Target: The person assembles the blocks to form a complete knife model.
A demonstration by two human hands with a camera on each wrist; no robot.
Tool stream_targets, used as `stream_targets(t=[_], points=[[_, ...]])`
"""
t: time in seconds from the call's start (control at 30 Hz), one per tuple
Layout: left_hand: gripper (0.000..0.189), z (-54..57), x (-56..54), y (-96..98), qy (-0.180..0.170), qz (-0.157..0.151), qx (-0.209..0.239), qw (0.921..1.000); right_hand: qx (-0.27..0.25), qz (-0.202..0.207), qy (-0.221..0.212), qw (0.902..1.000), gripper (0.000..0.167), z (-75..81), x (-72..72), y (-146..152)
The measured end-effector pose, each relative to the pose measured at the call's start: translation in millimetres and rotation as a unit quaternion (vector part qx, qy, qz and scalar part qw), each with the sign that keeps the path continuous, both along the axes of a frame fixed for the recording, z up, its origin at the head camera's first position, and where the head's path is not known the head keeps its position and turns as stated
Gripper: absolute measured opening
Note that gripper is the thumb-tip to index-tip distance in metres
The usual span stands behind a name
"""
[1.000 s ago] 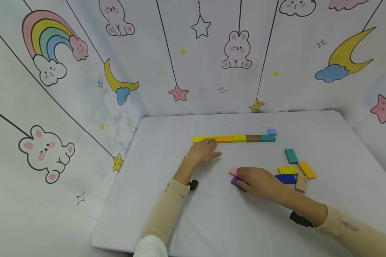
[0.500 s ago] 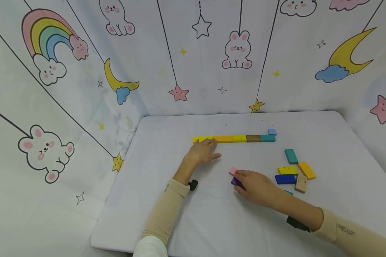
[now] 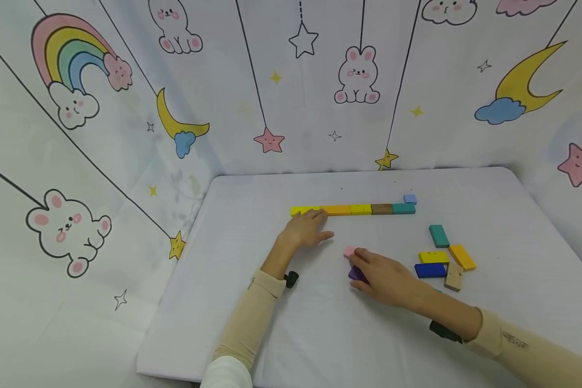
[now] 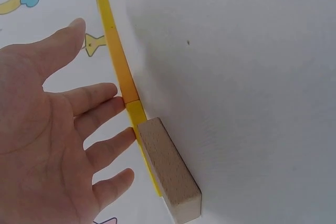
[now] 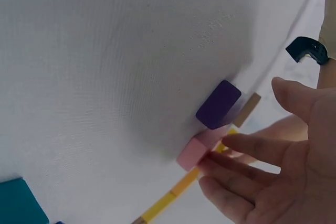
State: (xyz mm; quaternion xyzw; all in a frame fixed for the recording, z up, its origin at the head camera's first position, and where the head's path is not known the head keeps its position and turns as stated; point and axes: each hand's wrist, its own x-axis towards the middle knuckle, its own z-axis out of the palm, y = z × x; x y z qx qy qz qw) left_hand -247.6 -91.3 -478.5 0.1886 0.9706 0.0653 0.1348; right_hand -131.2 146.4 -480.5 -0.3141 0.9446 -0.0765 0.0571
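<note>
My left hand (image 3: 304,229) has its fingers stretched out, fingertips touching the near side of a row of blocks: a yellow block (image 3: 300,209), an orange block (image 3: 338,210), another yellow block (image 3: 361,209), a brown block (image 3: 381,209) and a teal block (image 3: 404,208). Beside that row's end, a plain wooden block (image 4: 170,169) shows in the left wrist view; the head view hides it. My right hand (image 3: 385,277) touches a pink block (image 5: 192,153) with extended fingers, thumb held apart. Near the pink one lies a purple block (image 5: 219,104), partly covered by the hand in the head view.
Right of the right hand lie a green block (image 3: 438,236), a yellow block (image 3: 434,257), an orange-yellow block (image 3: 463,257), a dark blue block (image 3: 430,270) and a tan block (image 3: 454,276). A light blue block (image 3: 410,199) sits behind the row's right end.
The pink block has shifted slightly away from me, apart from the purple block. My right hand has moved a little left with its fingers on it. The left hand stays in place.
</note>
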Motion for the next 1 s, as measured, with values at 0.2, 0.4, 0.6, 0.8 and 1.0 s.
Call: stream_targets(t=[0.2,0.4,0.6,0.8,1.0], points=[[0.076,0.5,1.2,0.1,-0.008,0.007,0.006,0.9999,0.008,0.006,0.012,0.9999,0.075,-4.4,-4.3,-0.5],[0.075,-0.1,2.3,0.6,-0.001,0.004,0.004,1.0000,0.001,0.021,0.041,0.9989,0.070,-3.3,-9.5,-0.5],[0.075,0.7,2.3,0.4,0.006,0.000,0.009,0.9999,0.016,0.034,0.047,0.9982,0.066,1.5,-16.7,-0.5],[0.074,-1.6,0.8,-0.2,0.011,-0.007,0.007,0.9999,0.030,0.019,0.028,0.9990,0.072,2.1,-28.4,-3.7],[0.075,-1.6,1.1,0.0,0.014,-0.006,0.001,0.9999,0.028,0.000,0.014,0.9995,0.079,-2.9,-38.9,-5.8]])
